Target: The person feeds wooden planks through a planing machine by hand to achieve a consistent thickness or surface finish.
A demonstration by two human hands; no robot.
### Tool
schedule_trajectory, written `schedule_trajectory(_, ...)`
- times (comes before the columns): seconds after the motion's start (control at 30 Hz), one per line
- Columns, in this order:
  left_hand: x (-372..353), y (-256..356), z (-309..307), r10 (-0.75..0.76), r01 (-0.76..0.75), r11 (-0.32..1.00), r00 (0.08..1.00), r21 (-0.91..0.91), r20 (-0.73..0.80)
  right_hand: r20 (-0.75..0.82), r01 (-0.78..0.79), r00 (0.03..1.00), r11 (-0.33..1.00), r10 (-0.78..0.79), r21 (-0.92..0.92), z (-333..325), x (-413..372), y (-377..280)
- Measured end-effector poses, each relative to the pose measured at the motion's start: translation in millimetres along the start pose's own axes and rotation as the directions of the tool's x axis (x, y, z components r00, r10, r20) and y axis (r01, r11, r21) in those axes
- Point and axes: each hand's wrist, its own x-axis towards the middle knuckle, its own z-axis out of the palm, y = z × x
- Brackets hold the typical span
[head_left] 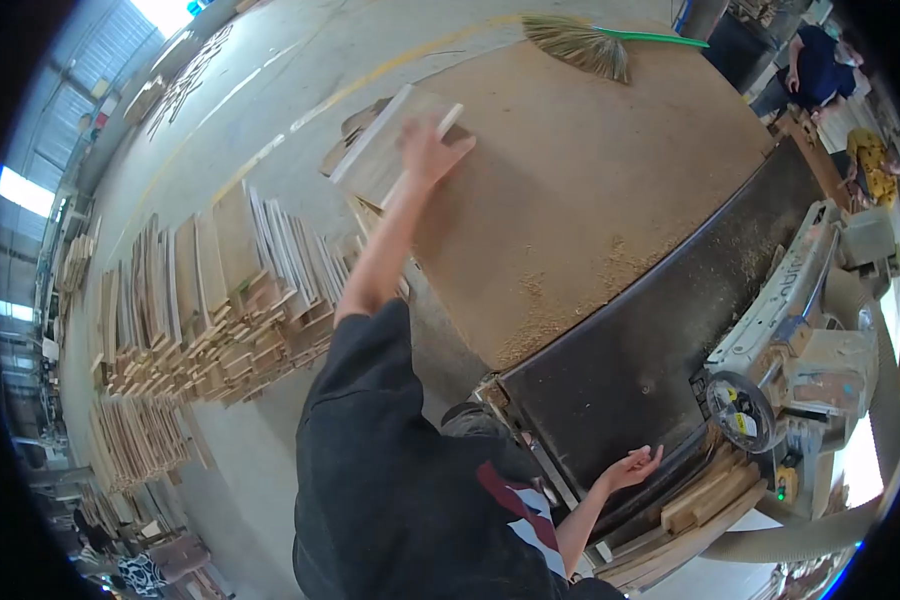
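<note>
My left arm stretches forward across the brown table. My left hand [430,155] is over a small pile of pale wooden boards [380,160] at the table's far left corner. Its thumb stands apart, and its fingers are slightly blurred. Whether they touch the top board is hard to tell. Low on the right, my right hand [630,470] hovers by the near edge of the black machine bed [610,370]. Its fingers are loosely bent and apart, with nothing in them.
A woodworking machine with a handwheel [740,411] stands at right, beside short wood pieces [710,495]. Sawdust [540,325] lies on the brown tabletop [530,200]. A straw broom [580,45] rests at its far edge. Stacked planks [210,270] fill the left floor. A person [820,65] is at upper right.
</note>
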Motion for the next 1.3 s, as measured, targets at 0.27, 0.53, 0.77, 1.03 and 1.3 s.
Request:
schedule_trajectory(0.27,-16,-119,-28,-0.215,0.149,0.959,0.938,0.242,0.273,0.016,0.026,1.000,0.998,-0.025,-0.053,1,-1,0)
schedule_trajectory(0.53,-13,-148,26,-0.259,0.202,0.959,0.913,0.200,0.317,-0.059,-0.010,0.998,1.000,0.009,-0.011,3,-3,-5)
schedule_trajectory(0.77,1,-116,24,-0.428,0.368,0.900,0.844,0.233,0.324,-0.091,0.003,0.996,0.994,0.007,0.107,-4,0,-17)
schedule_trajectory(1.03,-6,-128,36,-0.413,0.346,0.910,0.814,0.230,0.408,-0.127,-0.012,0.991,0.987,0.032,0.157,-1,-2,-5)
schedule_trajectory(1.3,-137,7,-21,-0.179,0.312,0.932,0.840,-0.186,0.512,-0.083,-0.029,0.996,0.990,0.041,0.140,-4,-3,-4)
